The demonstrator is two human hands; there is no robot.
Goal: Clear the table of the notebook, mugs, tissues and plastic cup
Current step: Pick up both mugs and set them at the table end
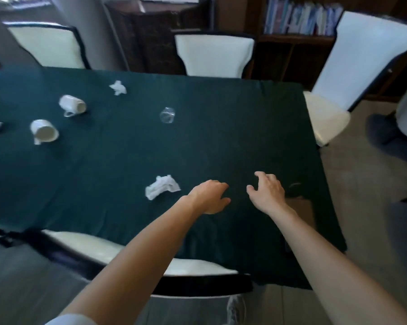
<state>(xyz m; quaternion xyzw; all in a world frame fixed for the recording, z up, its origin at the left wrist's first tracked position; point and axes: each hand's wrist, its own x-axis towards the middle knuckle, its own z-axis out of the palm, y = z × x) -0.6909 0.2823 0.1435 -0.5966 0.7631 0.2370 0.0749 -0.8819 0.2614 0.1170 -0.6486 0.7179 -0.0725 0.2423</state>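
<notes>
Both bare forearms reach forward over a white-cushioned dark-framed chair (104, 245) tucked under the dark green cloth-covered table (221, 127). Left hand (209, 197) and right hand (268, 192) hover side by side above the cloth, fingers loosely spread, holding nothing. Just left of the left hand lies a crumpled white tissue (161, 189). Farther off, a clear plastic cup (167, 115) lies on its side mid-table; two white ceramic mugs (72, 105) (43, 131) lie tipped at far left, with a second crumpled tissue (118, 87) beyond. No notebook is clearly discernible.
</notes>
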